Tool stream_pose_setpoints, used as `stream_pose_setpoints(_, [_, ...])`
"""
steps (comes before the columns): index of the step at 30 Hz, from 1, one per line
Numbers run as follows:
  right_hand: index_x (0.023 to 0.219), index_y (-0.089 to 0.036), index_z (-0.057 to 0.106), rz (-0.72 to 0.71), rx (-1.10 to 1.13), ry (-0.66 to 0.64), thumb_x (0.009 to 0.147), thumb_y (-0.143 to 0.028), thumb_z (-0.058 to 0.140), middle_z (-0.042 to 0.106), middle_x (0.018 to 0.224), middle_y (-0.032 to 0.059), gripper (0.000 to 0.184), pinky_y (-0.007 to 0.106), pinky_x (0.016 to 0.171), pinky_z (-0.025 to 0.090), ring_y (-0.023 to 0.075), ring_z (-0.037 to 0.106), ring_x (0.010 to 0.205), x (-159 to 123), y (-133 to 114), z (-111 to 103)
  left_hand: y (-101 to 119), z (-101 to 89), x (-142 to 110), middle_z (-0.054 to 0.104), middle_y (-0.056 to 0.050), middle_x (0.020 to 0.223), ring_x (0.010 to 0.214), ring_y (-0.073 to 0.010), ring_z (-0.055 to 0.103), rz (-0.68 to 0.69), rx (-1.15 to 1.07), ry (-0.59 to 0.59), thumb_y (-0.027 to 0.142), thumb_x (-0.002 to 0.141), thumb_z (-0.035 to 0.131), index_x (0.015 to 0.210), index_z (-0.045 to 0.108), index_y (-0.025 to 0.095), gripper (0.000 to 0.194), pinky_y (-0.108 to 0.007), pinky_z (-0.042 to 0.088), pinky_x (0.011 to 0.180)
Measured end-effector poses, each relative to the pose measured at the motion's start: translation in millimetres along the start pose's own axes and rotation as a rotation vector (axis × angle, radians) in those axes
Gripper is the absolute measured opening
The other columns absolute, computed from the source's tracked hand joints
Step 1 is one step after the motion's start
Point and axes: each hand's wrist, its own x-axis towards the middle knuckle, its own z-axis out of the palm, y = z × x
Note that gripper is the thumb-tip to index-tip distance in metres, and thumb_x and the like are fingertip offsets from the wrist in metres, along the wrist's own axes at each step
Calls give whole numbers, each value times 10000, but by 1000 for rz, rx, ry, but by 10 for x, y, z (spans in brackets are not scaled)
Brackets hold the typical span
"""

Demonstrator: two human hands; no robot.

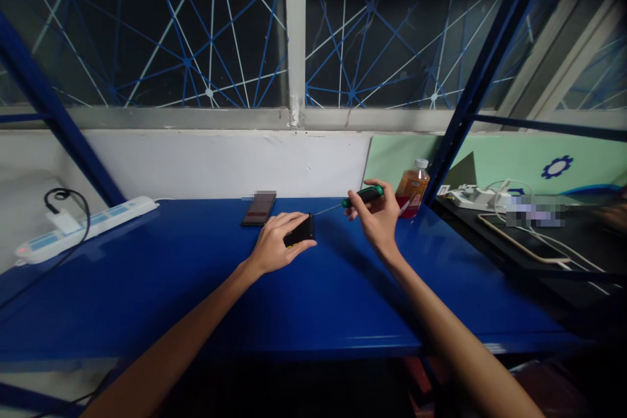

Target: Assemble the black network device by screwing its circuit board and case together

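My left hand is closed around a small black box-like device on the blue table, with fingers over its far side and the thumb along the near side. Part of the device is hidden under the palm. In my right hand is a screwdriver with a green and black handle, gripped between thumb and fingers. Its thin metal shaft points left, and the tip is at the device's upper right corner. Whether the tip touches a screw cannot be made out.
A dark phone lies behind my left hand. A drink bottle with a white cap stands beyond my right hand. At the left is a white power strip with a black cable. Another phone and white cables lie on the black surface at right.
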Motion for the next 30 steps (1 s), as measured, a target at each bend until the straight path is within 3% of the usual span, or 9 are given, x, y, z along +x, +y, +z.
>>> stream_pose_setpoints(17, [1051,-225,481,13,-13,-1,781,-380,708,584,516,-81,385,235,398,478,133,587,384,35,63,-34,7,25,-14,652,-113,1210,1092,-284,602,29,-19,-27,481,828,683,1266,589,226,516,-495,477,904])
stream_pose_setpoints(30, [1007,-229,503,172,7,24,730,-425,742,601,554,-63,415,257,408,522,169,636,418,70,94,-71,18,16,-15,655,-114,1209,1064,-278,616,100,-4,-45,482,824,686,1274,582,222,530,-492,466,907])
